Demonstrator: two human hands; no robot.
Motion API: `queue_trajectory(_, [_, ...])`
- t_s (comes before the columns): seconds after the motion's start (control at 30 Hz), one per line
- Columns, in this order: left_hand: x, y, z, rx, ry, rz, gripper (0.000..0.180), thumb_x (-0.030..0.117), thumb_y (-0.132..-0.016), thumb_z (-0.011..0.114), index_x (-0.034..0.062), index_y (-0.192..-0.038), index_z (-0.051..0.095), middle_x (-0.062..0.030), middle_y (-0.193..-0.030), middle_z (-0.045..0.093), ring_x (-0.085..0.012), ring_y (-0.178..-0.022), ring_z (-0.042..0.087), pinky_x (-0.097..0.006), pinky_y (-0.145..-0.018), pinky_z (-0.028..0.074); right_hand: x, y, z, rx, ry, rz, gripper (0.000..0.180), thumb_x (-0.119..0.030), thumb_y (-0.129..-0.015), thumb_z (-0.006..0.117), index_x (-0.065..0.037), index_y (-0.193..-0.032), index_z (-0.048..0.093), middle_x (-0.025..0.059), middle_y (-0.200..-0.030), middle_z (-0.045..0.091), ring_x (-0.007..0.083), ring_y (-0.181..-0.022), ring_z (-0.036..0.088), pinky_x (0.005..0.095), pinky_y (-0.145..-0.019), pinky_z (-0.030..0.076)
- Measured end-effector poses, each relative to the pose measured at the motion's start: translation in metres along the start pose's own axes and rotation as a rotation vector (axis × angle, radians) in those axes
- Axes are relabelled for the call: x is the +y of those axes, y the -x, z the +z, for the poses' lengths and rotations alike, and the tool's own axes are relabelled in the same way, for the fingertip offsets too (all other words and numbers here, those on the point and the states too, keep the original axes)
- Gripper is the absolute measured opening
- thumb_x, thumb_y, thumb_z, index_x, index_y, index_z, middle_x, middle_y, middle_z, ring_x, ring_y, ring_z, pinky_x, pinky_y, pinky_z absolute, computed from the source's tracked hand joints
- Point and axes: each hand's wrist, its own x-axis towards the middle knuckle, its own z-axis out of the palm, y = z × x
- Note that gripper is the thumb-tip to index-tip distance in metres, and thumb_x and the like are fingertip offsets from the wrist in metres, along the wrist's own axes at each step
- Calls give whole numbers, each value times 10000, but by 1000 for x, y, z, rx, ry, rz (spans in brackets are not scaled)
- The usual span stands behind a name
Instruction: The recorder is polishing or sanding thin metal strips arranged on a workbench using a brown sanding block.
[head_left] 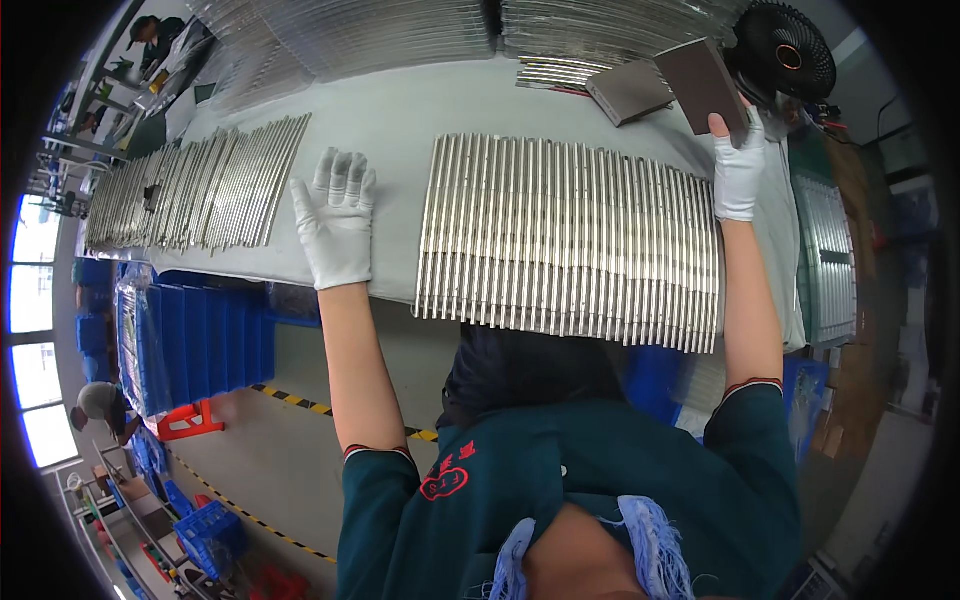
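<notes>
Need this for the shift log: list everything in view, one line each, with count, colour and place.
Metal strips, right batch: many, silver, side by side at the table's near edge.
Metal strips, left batch: many, silver, table's left end.
Stacked strips: several piles, silver, far side.
Table cover: one, pale grey.
Flat block: one, grey-brown, far right of the table.
Fan: one, black, top right.
Bins: several, blue, floor at left.
Floor tape: yellow-black stripes.
Left hand: white glove, flat on the cover.
Right hand: white glove, gripping a dark brown block.

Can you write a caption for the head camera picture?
Gloved left hand rests flat beside metal strips; right hand grips a brown block.
</notes>
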Motion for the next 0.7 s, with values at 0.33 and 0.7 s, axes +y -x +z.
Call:
queue_trajectory(0.33, [4, -4, -8, -102, 68, -38, 538, 380, -970, 521, -34, -1308, 452, -141, -1229, 559, -288, -1196, 521, -469, -1047, 440, -1, 0, 2, 7, -102, 20, 501, -138, -850, 738, -32, -1281, 507, 68, -1166, 603, 140, -1045, 578, 279, -928, 461])
queue_trajectory(0.7, [5, -4, -10, -135, 95, -62, 537, 370, -972, 520, -41, -1311, 449, -145, -1213, 563, -294, -1212, 502, -470, -1057, 428, -2, 1, 2, 4, -111, 31, 500, -117, -849, 734, -23, -1280, 498, 74, -1165, 599, 147, -1051, 582, 283, -931, 473])
